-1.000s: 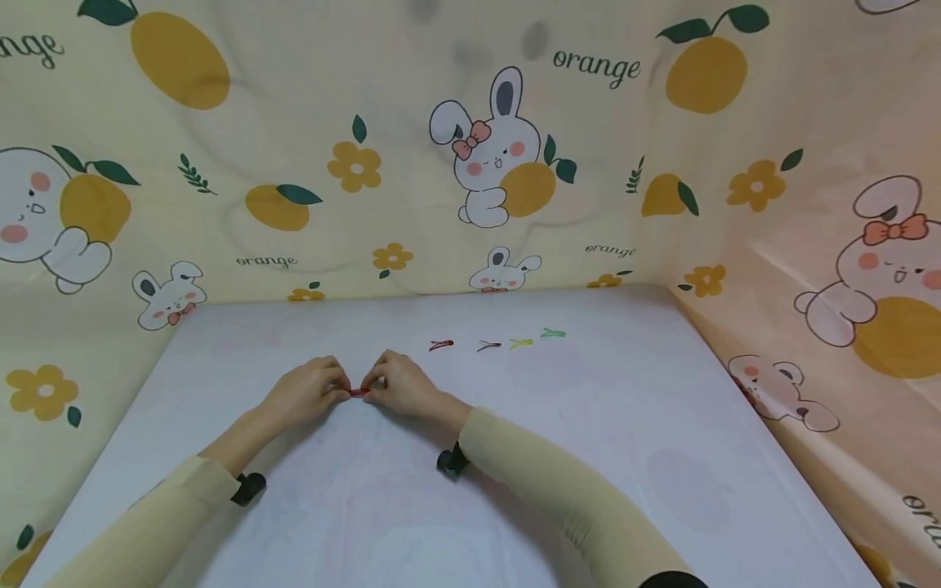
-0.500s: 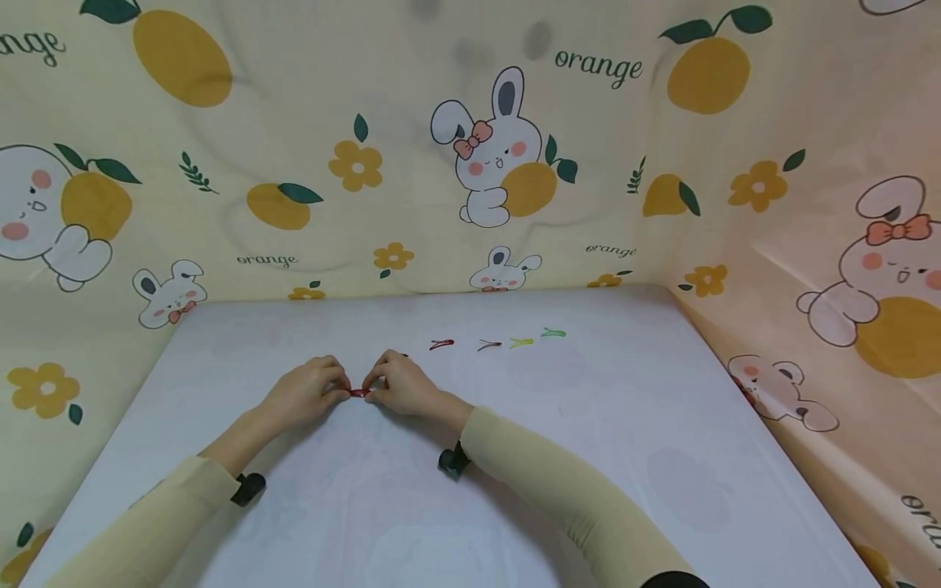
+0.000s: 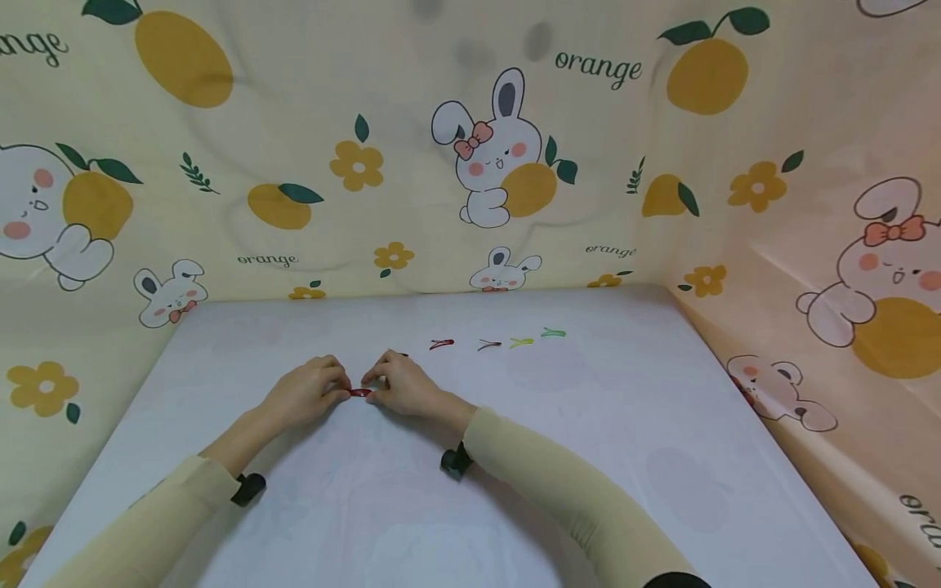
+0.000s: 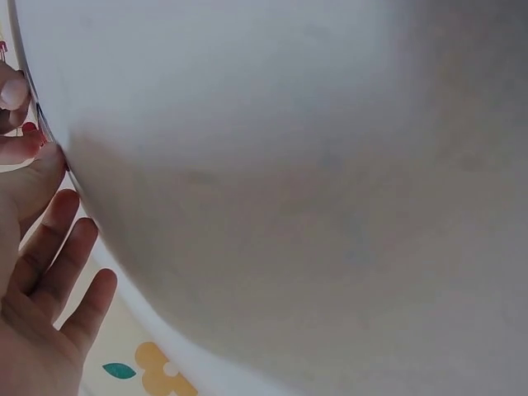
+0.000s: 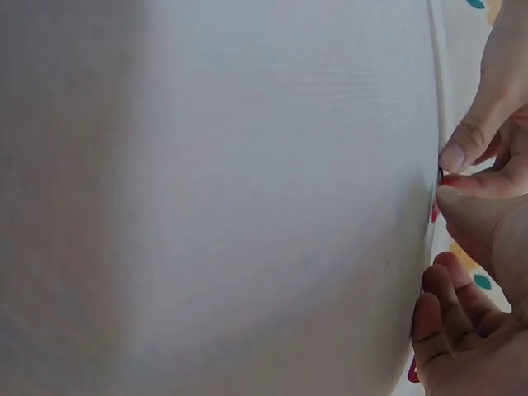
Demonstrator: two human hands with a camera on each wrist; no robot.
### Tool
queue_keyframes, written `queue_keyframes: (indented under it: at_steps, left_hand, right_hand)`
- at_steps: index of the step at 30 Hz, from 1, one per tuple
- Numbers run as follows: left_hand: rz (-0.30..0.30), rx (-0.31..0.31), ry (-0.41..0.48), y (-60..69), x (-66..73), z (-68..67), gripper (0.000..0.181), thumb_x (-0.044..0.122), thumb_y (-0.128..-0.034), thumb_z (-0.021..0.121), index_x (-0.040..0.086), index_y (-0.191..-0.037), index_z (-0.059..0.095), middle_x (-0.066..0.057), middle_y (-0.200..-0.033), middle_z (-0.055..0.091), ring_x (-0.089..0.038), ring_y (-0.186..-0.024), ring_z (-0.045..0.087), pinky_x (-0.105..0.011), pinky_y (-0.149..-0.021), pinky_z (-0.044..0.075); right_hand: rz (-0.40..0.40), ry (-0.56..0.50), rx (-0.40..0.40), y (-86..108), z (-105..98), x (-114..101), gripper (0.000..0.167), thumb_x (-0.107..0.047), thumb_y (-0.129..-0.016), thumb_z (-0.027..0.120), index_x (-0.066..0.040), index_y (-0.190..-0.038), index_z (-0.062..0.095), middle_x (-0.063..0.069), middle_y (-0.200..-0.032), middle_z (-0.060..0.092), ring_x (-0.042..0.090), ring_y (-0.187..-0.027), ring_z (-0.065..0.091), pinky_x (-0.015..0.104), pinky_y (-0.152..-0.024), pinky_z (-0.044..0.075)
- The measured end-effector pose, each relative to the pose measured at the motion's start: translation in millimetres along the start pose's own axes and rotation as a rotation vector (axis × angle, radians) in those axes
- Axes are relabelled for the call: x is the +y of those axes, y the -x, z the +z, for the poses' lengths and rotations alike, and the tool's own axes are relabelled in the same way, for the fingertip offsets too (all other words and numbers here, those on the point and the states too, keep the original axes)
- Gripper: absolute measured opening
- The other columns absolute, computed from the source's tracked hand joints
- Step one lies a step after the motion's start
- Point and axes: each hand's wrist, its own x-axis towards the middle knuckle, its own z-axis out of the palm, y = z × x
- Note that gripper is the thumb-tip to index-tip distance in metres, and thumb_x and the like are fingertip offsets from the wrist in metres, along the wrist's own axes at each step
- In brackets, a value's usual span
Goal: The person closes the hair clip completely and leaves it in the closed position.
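A small red hair clip (image 3: 359, 393) lies between the two hands, low over the white table, in the head view. My left hand (image 3: 309, 392) pinches its left end between thumb and finger. At its right end, my right hand (image 3: 400, 384) pinches it with thumb and forefinger. The left wrist view shows the left hand (image 4: 41, 280) at the frame's left edge, its other fingers spread. In the right wrist view the right hand (image 5: 470, 330) and the left hand (image 5: 499, 107) meet at the right edge; the fingers mostly hide the clip.
On the white table (image 3: 456, 474), behind and right of the hands, lie a red clip (image 3: 442, 345), a dark reddish clip (image 3: 488, 345), a yellow clip (image 3: 521, 342) and a green clip (image 3: 554, 332). A dark tip (image 3: 402, 354) shows just behind the right hand. Patterned cloth (image 3: 412, 82) stands around the table.
My right hand has shifted very slightly to the right, and a little more of the red clip shows between the fingers. The left hand has stayed in place.
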Motion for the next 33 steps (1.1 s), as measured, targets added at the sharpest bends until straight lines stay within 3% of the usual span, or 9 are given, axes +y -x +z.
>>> queue_keyframes:
  at_steps: [5, 10, 15, 21, 33]
  left_hand:
    - [-0.021, -0.002, 0.003, 0.2, 1.8, -0.3, 0.006, 0.01, -0.0906, 0.081, 0.011, -0.092, 0.075, -0.003, -0.099, 0.067, -0.024, -0.091, 0.066, -0.046, -0.078, 0.057]
    - [-0.041, 0.017, -0.001, 0.0, 4.3, 0.3, 0.006, 0.014, -0.0944, 0.078, 0.009, -0.098, 0.075, -0.004, -0.101, 0.068, -0.026, -0.093, 0.068, -0.047, -0.079, 0.058]
    - [-0.067, 0.041, 0.031, -2.7, 7.5, 0.5, 0.013, 0.016, -0.0978, 0.074, 0.006, -0.106, 0.074, -0.007, -0.105, 0.069, -0.028, -0.098, 0.068, -0.048, -0.082, 0.058]
    - [-0.123, 0.062, 0.079, -9.8, 13.2, -2.8, 0.018, 0.018, -0.1001, 0.071, 0.005, -0.112, 0.073, -0.008, -0.11, 0.069, -0.03, -0.102, 0.068, -0.05, -0.083, 0.057]
    - [-0.098, 0.153, 0.094, -31.5, 21.2, 3.8, 0.022, 0.018, -0.1002, 0.071, 0.002, -0.115, 0.072, -0.012, -0.113, 0.07, -0.033, -0.108, 0.067, -0.052, -0.09, 0.055]
  right_hand:
    - [-0.031, 0.004, 0.023, 3.0, -2, 0, 0.028, -0.024, -0.097, 0.077, -0.016, -0.123, 0.076, 0.002, -0.119, 0.063, 0.009, -0.09, 0.053, 0.02, -0.078, 0.044]
    - [-0.05, -0.07, 0.073, 8.3, -7, -1, 0.026, -0.017, -0.099, 0.073, -0.012, -0.124, 0.076, 0.003, -0.118, 0.064, 0.007, -0.088, 0.058, 0.018, -0.074, 0.048]
    - [-0.057, -0.14, 0.138, 13.7, -13, -1, 0.027, -0.018, -0.101, 0.071, -0.01, -0.127, 0.074, 0.004, -0.118, 0.066, 0.007, -0.089, 0.061, 0.017, -0.071, 0.05]
    - [-0.126, -0.171, 0.251, 19.2, -19, 2, 0.028, -0.016, -0.101, 0.07, -0.007, -0.127, 0.072, 0.007, -0.119, 0.069, 0.012, -0.092, 0.066, 0.02, -0.077, 0.052]
    - [-0.159, -0.223, 0.454, 26.8, -24, 17, 0.025, -0.009, -0.097, 0.072, -0.006, -0.122, 0.074, 0.009, -0.117, 0.072, 0.022, -0.097, 0.07, 0.032, -0.078, 0.059]
